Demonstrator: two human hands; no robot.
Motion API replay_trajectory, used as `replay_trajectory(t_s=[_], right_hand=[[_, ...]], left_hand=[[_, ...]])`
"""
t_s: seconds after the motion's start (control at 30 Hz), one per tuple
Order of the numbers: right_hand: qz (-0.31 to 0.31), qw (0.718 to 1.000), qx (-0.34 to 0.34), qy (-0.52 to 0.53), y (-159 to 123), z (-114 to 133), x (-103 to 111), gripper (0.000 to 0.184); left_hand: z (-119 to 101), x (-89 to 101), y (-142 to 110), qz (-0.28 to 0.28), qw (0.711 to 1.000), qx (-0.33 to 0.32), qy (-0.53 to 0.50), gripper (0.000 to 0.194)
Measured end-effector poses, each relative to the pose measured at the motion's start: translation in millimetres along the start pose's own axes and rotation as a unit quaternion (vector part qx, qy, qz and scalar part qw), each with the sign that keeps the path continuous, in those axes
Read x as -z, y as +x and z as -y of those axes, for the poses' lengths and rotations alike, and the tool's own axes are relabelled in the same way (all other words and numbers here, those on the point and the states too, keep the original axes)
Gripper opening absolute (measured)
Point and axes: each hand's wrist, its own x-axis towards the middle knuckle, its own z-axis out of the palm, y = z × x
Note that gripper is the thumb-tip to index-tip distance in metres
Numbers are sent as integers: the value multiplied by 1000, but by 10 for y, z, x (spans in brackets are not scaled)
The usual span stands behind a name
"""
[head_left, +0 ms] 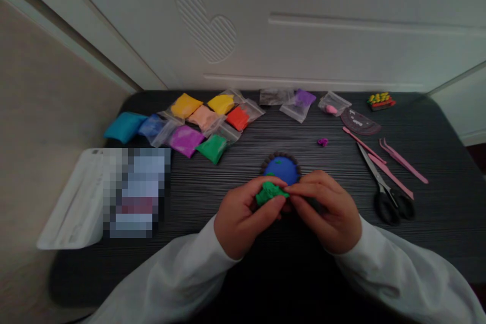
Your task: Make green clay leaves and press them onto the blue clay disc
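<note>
A lump of green modelling clay (pixel 270 192) is held in my left hand (pixel 246 212), between thumb and fingers. My right hand (pixel 329 208) pinches the right end of that same lump with thumb and forefinger. Just beyond my fingers lies a round blue clay disc (pixel 283 169) with a beaded brown border (pixel 284 155). Small green bits sit on the disc's blue surface, and my hands hide its near part. A small magenta clay piece (pixel 322 142) rests on the table farther back to the right.
Clay bags, among them a green one (pixel 212 148) and a purple one (pixel 305 97), lie along the back. Scissors (pixel 387 190), pink tweezers (pixel 404 161) and pink sticks (pixel 391 176) lie right. A white packet (pixel 76 200) and a blurred-out rectangle (pixel 140 192) are left.
</note>
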Motion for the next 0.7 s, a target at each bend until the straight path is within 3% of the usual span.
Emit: replay_trajectory(t_s=[0.1,0.3,0.53,0.63,0.7], right_hand=[[-32,999,-8,-7,10,2,29,28],[-53,998,-21,-9,10,-38,44,26],[-67,997,-39,-12,12,-37,41,27],[-69,997,-42,-12,14,-44,38,27],[-70,997,-42,-12,15,-52,40,27]], left_hand=[[-4,-3,19,0,990,43,-132,15],[3,9,54,8,959,61,-276,15],[-13,108,153,-81,931,20,-356,33],[-30,157,155,-72,913,-9,-401,19],[-47,189,147,-74,900,6,-430,6]])
